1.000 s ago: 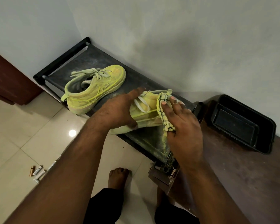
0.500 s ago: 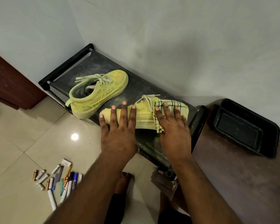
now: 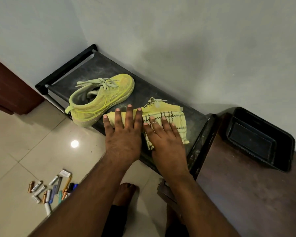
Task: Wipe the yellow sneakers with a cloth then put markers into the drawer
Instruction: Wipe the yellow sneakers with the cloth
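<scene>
Two yellow sneakers lie on a black shoe rack [image 3: 96, 69]. The left sneaker [image 3: 101, 101] rests on its side, untouched. The right sneaker [image 3: 161, 108] lies under both my hands. My left hand [image 3: 123, 137] rests flat on its heel end, fingers spread. My right hand [image 3: 166, 142] presses a yellow checked cloth [image 3: 176, 120] onto its toe end, which the cloth hides. Several markers [image 3: 53, 190] lie scattered on the tiled floor at the lower left. A brown drawer-like corner [image 3: 166, 192] shows under my right forearm, mostly hidden.
A dark brown table [image 3: 246, 194] stands to the right of the rack, with a black tray [image 3: 280, 134] at its back against the wall. A brown door [image 3: 7, 89] is at the far left. My bare foot [image 3: 125, 194] stands on the tiles below the rack.
My left hand has let go of its grip on the sneaker and now lies flat. The cloth has spread out over the toe under my right hand. The view has tilted down, showing the markers.
</scene>
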The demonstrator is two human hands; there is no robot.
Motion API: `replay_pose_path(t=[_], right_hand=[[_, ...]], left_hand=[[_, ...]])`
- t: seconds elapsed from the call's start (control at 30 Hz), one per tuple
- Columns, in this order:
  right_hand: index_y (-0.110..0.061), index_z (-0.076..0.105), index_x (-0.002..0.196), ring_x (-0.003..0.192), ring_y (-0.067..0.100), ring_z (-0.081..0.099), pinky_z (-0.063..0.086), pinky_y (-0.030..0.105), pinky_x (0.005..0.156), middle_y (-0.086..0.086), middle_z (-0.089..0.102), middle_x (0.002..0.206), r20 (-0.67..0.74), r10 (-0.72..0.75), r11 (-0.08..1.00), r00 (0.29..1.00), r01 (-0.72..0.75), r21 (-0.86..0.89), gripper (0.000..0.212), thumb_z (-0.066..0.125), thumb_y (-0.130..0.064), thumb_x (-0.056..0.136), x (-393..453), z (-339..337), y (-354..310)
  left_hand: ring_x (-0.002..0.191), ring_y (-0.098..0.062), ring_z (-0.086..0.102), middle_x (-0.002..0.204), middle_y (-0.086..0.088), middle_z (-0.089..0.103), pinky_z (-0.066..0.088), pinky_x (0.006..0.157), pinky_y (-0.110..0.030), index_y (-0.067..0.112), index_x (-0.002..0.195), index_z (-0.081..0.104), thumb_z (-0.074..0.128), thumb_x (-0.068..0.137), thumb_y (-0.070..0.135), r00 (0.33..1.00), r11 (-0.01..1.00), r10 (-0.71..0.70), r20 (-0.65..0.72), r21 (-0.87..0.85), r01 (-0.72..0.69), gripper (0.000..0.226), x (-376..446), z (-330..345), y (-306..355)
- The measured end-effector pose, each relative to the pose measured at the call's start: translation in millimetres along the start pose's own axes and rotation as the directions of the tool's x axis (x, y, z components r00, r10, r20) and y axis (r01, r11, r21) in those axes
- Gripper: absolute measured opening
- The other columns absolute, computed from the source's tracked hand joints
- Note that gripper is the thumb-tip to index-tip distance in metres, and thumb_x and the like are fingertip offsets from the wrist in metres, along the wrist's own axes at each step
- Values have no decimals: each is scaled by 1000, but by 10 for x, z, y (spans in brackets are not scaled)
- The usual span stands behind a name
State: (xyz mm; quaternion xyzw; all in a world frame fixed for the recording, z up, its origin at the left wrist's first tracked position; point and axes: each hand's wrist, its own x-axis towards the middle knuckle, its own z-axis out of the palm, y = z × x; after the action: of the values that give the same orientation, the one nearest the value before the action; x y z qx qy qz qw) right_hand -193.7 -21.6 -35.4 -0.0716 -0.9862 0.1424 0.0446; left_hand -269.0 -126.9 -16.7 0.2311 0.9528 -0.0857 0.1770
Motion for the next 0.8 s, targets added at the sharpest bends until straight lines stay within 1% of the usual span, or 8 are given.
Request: replay_pose_path(t=[0.03, 0.13, 0.17, 0.33, 0.53, 0.63, 0.73, 0.8], right_hand=[[-19, 43, 142, 141, 32, 32, 23, 49, 115, 4, 40, 150, -6, 40, 999, 999, -40, -20, 77, 65, 1, 71, 32, -2, 38], [-23, 25, 150, 146, 27, 15, 15, 45, 120, 1, 24, 158, -34, 381, 924, 924, -381, 8, 79, 56, -2, 81, 144, -80, 232], [-20, 25, 150, 147, 27, 15, 14, 45, 120, 3, 24, 158, -40, 407, 914, 913, -406, 20, 77, 54, -2, 82, 178, -93, 214], [-14, 28, 149, 147, 27, 15, 7, 43, 120, 6, 28, 156, 73, 42, 997, 996, -46, 58, 68, 54, -22, 86, 208, -52, -282], [-18, 30, 149, 145, 22, 20, 13, 40, 120, 2, 29, 156, -13, 422, 905, 906, -421, 64, 66, 50, -11, 86, 234, -212, 310], [-12, 32, 147, 145, 24, 20, 10, 39, 121, 6, 30, 155, 28, 302, 951, 953, -303, 67, 63, 44, -15, 86, 243, -185, 61], [-12, 36, 146, 146, 24, 19, 5, 40, 119, 6, 32, 154, 71, 65, 995, 995, -71, 75, 72, 19, -37, 80, 255, -193, -174], [-19, 29, 149, 148, 18, 11, 2, 39, 121, -2, 25, 157, 96, 125, 991, 987, -129, 37, 62, 32, -28, 88, 263, -181, -30]], left_hand=[[144, -39, -18, 155, -9, -31, -6, 109, -67, 21, 144, -31, 69, 80, 40, 1000, 1000, 8, 1, 0, -8, 121, 6, -10, -23], [145, -37, -15, 156, -7, -28, -3, 109, -70, 22, 145, -30, 70, 80, 40, 999, 999, 33, 0, -11, -33, 121, 7, -11, -69], [145, -37, -15, 156, -7, -27, -2, 109, -70, 21, 145, -30, 70, 80, 40, 999, 999, 35, 1, -11, -35, 120, -4, -13, -70], [146, -33, -17, 155, -3, -32, 0, 108, -71, 22, 146, -29, 62, 84, 44, 998, 999, 44, 34, 7, -45, 113, -46, -51, -89], [146, -34, -16, 156, -3, -28, 1, 105, -75, 21, 145, -30, 67, 82, 37, 997, 998, 61, 39, -21, -60, 117, -46, -51, -100], [145, -35, -16, 156, -5, -28, 2, 104, -75, 20, 146, -28, 63, 84, 36, 998, 999, 44, 54, -7, -44, 111, -71, -80, -50], [145, -34, -17, 156, -3, -30, 1, 102, -78, 22, 146, -28, 64, 83, 38, 997, 999, 35, 70, 0, -35, 113, -86, -73, -57], [145, -33, -19, 155, -1, -32, 2, 100, -79, 24, 145, -29, 67, 81, 38, 996, 999, 37, 80, -18, -35, 117, -80, -60, -86]])
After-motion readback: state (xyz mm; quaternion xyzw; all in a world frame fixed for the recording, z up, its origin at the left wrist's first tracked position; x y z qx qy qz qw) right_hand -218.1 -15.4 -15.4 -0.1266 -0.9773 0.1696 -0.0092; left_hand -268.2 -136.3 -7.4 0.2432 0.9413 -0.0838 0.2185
